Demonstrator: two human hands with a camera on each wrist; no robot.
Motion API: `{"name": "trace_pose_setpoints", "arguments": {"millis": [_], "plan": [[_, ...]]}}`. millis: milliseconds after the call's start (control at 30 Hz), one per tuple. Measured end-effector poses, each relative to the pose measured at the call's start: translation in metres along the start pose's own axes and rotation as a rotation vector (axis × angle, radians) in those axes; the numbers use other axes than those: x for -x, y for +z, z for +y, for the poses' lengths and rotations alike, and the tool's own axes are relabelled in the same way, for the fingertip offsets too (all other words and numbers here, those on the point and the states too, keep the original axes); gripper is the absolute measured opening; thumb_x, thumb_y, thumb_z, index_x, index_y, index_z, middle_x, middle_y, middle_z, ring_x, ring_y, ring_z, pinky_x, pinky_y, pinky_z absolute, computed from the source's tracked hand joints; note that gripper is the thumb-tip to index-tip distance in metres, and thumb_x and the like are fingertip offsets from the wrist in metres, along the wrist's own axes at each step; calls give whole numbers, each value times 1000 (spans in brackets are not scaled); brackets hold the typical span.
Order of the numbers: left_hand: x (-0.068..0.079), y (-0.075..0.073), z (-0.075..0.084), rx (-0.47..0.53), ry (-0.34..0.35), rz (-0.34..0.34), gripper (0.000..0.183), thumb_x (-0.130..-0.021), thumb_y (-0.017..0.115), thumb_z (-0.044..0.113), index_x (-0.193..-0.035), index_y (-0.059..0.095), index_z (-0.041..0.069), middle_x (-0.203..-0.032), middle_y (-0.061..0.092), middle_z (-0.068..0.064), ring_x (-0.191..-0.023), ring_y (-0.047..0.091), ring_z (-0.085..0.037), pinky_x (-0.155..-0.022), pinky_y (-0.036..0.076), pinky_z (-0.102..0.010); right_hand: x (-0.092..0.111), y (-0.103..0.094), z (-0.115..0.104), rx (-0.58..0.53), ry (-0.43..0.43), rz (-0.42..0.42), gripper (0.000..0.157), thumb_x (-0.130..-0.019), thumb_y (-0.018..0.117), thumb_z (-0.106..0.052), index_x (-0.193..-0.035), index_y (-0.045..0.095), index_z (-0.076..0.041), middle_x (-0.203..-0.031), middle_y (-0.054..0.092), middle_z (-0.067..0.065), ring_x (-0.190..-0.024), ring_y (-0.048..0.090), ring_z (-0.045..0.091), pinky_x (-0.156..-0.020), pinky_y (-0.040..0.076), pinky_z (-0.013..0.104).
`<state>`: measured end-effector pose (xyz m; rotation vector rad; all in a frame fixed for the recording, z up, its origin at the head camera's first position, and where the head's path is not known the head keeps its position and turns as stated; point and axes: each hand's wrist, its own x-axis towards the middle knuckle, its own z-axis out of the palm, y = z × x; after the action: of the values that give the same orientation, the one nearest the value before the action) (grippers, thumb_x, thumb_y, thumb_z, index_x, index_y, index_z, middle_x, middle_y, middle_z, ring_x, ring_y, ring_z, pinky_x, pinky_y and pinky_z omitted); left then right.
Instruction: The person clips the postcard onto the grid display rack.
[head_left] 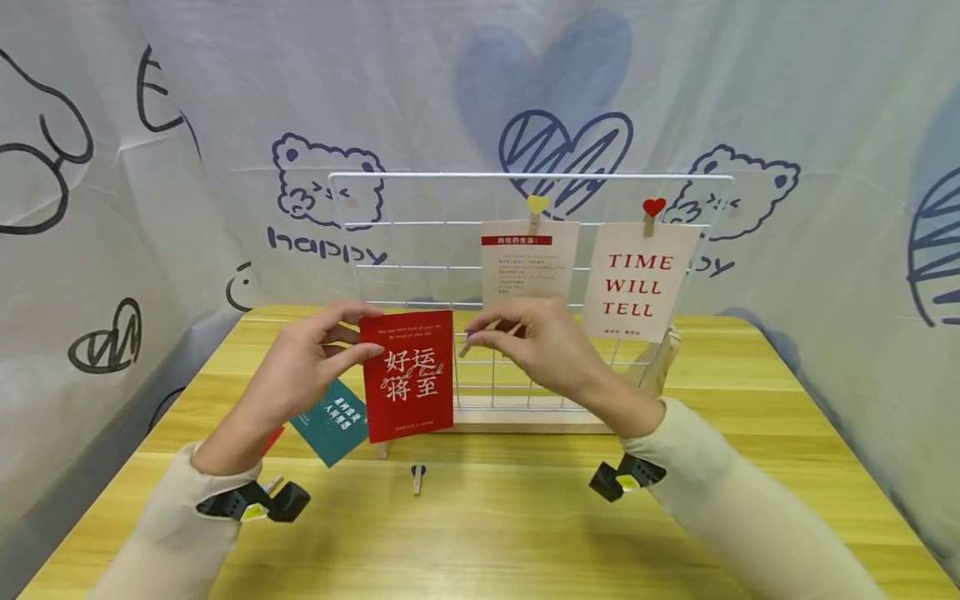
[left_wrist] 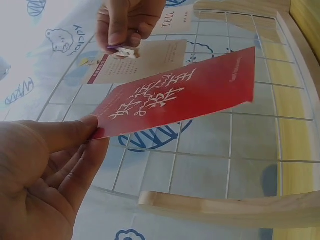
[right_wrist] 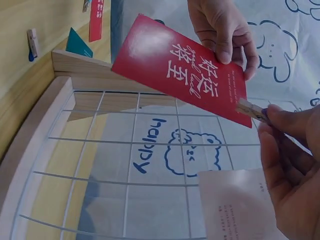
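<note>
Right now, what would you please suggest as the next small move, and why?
Probably lift the red card toward the grid's upper wires: the left hand holds it, the right hand pinches a clip, and two white cards hang there clipped.

This looks like a small curtained booth set up for recording, though what building it stands in cannot be told. White cloth (head_left: pixel 225 83) hangs behind the wooden table (head_left: pixel 525 525) and down its left and right sides, printed with cartoon bears (head_left: pixel 330 183), hearts (head_left: pixel 536 146) and the word "happy". Over the table, a small black camera (head_left: pixel 288 502) sits on each wrist of the person
</note>
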<state>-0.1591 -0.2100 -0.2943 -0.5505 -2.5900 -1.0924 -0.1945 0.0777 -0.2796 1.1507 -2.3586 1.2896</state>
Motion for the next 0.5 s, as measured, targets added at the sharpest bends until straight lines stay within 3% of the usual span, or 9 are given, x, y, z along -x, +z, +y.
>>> {"name": "trace_pose_setpoints", "arguments": {"millis": [133, 367, 500], "plan": [[-5, -1, 2, -4, 25, 38, 42, -92, 67, 7, -132, 55, 11, -114, 64, -13, -96, 69, -28, -80, 57, -40, -7, -1, -4, 6, -24, 52, 11, -90, 69, -4, -99, 76, -6, -89, 71, -1, -69, 60, 13, -61, 52, 28], [-12, -2, 2, 34, 59, 78, 40, -93, 66, 7, -131, 56, 14, -116, 65, -9, -93, 69, -22, -75, 52, -16, -21, -4, -11, 77, -55, 92, 9, -89, 71, -4, -97, 76, -5, -85, 72, 0, -63, 59, 12, -56, 51, 26], [-16, -4, 4, 51, 93, 101, 36, -93, 65, 6, -128, 58, 11, -118, 65, -8, -91, 70, -21, -75, 51, -13, -28, -6, -17, 103, -64, 103, 6, -89, 73, -7, -94, 74, -6, -82, 71, -2, -58, 57, 9, -53, 50, 26]]}}
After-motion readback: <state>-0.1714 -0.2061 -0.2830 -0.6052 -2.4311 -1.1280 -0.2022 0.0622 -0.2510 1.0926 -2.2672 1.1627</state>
